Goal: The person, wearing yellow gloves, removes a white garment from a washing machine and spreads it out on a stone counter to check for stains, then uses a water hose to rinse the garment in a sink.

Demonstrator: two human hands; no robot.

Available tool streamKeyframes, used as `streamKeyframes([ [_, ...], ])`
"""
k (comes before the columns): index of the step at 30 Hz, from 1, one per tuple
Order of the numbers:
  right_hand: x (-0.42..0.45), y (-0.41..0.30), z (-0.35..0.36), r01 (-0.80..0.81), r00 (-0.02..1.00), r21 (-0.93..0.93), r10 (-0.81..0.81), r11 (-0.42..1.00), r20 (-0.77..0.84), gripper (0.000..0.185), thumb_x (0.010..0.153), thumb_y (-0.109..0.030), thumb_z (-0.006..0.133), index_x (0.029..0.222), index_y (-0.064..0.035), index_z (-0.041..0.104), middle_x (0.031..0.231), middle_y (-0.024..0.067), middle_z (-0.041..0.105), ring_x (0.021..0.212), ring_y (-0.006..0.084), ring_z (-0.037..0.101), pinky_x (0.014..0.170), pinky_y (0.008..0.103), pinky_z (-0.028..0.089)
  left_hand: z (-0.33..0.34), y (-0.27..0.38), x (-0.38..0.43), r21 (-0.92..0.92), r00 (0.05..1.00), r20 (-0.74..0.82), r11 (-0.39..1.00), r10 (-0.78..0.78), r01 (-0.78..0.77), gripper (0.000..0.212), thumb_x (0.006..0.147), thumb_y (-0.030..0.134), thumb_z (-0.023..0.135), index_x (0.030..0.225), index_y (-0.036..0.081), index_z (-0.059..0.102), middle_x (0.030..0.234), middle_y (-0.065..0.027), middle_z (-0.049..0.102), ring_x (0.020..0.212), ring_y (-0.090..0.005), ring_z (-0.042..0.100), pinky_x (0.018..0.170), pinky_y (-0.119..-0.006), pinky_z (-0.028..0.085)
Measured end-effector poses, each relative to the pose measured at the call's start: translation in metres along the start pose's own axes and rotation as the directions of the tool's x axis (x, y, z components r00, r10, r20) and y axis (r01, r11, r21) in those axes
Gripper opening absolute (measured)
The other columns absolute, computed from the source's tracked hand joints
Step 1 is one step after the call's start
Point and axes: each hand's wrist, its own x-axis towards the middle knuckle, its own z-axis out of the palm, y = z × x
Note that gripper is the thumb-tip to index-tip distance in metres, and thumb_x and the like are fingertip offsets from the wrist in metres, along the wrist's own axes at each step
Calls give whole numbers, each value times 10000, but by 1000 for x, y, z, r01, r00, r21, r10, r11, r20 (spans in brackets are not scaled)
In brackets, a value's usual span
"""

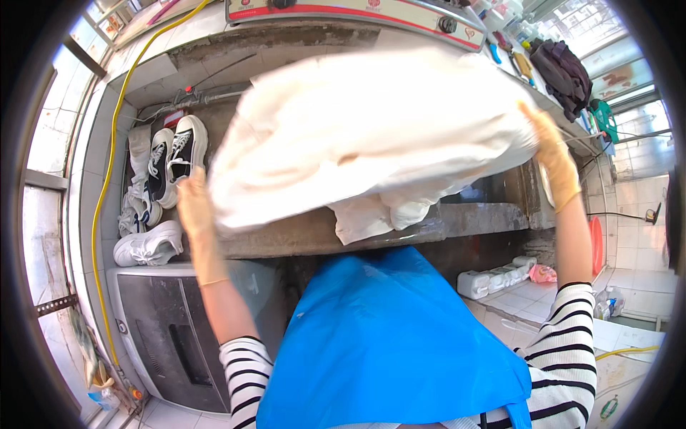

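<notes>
A large white garment or cloth (370,123) is stretched between my hands above a stone-like ledge (278,244), blurred by motion. My left hand (195,212), in a thin yellowish glove, is at the cloth's left edge; blur partly hides the fingers. My right hand (552,153), gloved the same way, grips the right end with its fingers over the edge. A folded part of white fabric (370,217) hangs below the cloth and rests against the ledge. The cloth hides most of the surface behind it.
Black-and-white canvas sneakers (187,145) and a white sneaker (150,245) sit at the left, above a dark grey appliance (166,332). A yellow hose (110,161) runs along that side. White plastic jugs (496,279) stand low right. Dark clothing (563,75) lies on the far-right counter.
</notes>
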Motion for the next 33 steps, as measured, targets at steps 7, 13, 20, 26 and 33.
streamKeyframes([
  [7,-58,187,40,-228,877,-652,444,723,186,565,799,-366,748,1147,50,590,1031,107,664,831,151,631,720,305,517,60,-80,-62,288,933,357,946,39,-150,354,887,235,587,1141,-9,563,1101,-250,615,1061,-404,567,908,-457,448],
  [13,-54,231,47,-605,792,208,556,768,251,646,854,-417,698,1230,82,534,1168,144,630,1025,208,626,886,337,494,128,-30,-11,90,928,358,986,101,-142,504,906,364,557,1290,41,507,1252,-200,573,1243,-394,454,1051,-483,340],
  [20,-32,198,38,-339,900,-343,408,876,153,338,715,-164,760,972,45,693,953,115,692,851,199,632,770,319,491,170,38,14,482,770,638,792,-25,-374,523,753,362,703,1232,172,609,1221,-72,624,1253,-309,471,1113,-576,194],
  [26,11,46,5,292,941,-451,-337,843,-21,205,825,-82,698,1019,-60,635,890,-23,618,838,79,540,775,224,423,94,94,92,-185,886,252,918,390,-351,256,730,70,698,985,41,688,870,-71,672,760,-163,598,705,-288,485],
  [33,-27,112,8,514,856,-129,-517,848,16,168,923,-51,540,1075,-42,612,1249,139,593,1151,217,555,1026,345,405,27,30,14,-861,976,218,470,-3,193,438,958,302,506,1250,-22,540,1081,-85,621,881,-157,591,779,-285,501],
])
